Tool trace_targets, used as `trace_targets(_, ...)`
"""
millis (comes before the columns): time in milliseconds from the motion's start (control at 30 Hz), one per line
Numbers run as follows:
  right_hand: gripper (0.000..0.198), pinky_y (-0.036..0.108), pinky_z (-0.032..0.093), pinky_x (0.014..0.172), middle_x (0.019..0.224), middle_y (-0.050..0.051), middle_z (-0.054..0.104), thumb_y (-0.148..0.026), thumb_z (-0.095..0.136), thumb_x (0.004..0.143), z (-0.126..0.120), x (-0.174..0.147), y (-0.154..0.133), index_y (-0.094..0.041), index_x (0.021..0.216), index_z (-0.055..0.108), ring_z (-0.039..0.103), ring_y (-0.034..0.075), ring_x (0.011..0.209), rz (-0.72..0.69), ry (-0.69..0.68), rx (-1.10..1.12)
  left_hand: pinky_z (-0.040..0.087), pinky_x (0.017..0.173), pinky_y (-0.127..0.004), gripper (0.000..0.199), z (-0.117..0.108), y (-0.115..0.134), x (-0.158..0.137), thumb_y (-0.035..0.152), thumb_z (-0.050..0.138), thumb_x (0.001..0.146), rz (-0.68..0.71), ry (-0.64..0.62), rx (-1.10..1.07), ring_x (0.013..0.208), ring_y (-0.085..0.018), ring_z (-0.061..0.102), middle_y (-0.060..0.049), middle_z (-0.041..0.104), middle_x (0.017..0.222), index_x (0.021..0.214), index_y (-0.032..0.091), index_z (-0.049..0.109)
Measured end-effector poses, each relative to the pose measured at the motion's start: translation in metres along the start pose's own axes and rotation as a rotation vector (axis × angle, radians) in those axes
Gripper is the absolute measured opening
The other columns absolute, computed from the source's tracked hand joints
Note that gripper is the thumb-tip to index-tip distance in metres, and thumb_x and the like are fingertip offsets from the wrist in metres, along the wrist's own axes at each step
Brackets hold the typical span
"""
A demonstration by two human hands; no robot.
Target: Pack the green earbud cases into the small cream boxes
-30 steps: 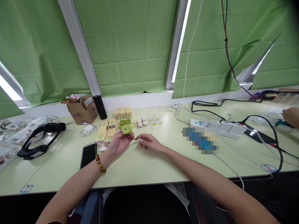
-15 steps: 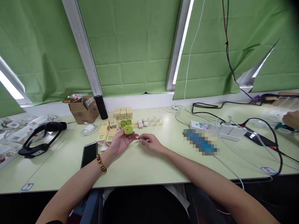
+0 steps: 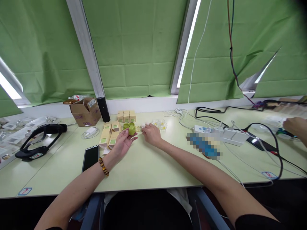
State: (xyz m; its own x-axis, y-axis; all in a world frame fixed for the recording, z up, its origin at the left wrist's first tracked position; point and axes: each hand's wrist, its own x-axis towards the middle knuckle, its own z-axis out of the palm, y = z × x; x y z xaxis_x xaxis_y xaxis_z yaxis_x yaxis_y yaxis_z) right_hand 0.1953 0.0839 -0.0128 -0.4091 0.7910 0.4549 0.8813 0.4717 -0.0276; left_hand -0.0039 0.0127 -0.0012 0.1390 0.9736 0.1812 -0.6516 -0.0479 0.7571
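Tilted between the fingertips of my left hand [image 3: 122, 143] is a small rounded green case [image 3: 132, 130]. My right hand [image 3: 152, 134] is at the pale pink blocks [image 3: 143, 125], fingers curled together and pointing left; what they hold, if anything, is hidden. Part of the pink group is behind that hand. Small yellow pieces [image 3: 137, 128] lie between the two hands. More green cases [image 3: 126, 125] stand just behind the held one. Clear containers with yellow centres [image 3: 162, 124] are right of my right hand.
Opened small cardboard boxes [image 3: 104, 138] lie left of my left hand, with upright ones [image 3: 126, 116] behind. A phone [image 3: 90, 157], black headset [image 3: 43, 140] and carton [image 3: 85, 111] are on the left. Cables and a power strip [image 3: 202, 129] spread rightward; another person's hand [image 3: 296, 126] is far right.
My right hand has moved forward to the pale pink blocks, its fingers curling in. My left hand has turned the green case and raised it slightly.
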Motion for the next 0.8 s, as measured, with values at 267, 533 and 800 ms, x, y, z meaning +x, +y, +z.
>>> trace_targets(267,0.025,0.042,0.033,0.091,0.106,0.017,0.068,-0.017,0.057,0.095,0.03,0.033,-0.013,-0.016,0.099,0.082,0.046,0.03,0.108,-0.002,0.016,-0.084,0.05,0.112,-0.045,0.026,0.002,0.0,-0.001,0.029,0.083,0.086,0.014,-0.064,0.035,0.112,-0.023,0.072,-0.006,0.074,0.112,0.104,0.017,0.069)
trace_targets(533,0.023,0.042,0.032,0.091,0.102,0.018,0.067,-0.016,0.059,0.09,0.034,0.04,-0.023,-0.014,0.098,0.081,0.044,0.031,0.107,0.026,0.015,-0.059,0.055,0.089,-0.032,0.052,0.003,-0.005,-0.003,0.027,0.089,0.076,0.126,-0.046,0.332,0.105,-0.018,0.066,-0.009,0.068,0.129,0.123,0.02,0.067)
trace_targets(800,0.025,0.043,0.035,0.094,0.1,0.018,0.067,-0.01,0.055,0.091,0.032,0.038,-0.023,-0.014,0.091,0.079,0.047,0.031,0.109,0.085,0.062,0.092,0.052,0.093,-0.034,0.05,0.001,-0.006,-0.007,0.027,0.086,0.078,0.269,-0.097,0.581,0.112,-0.022,0.062,-0.011,0.066,0.129,0.123,0.022,0.066)
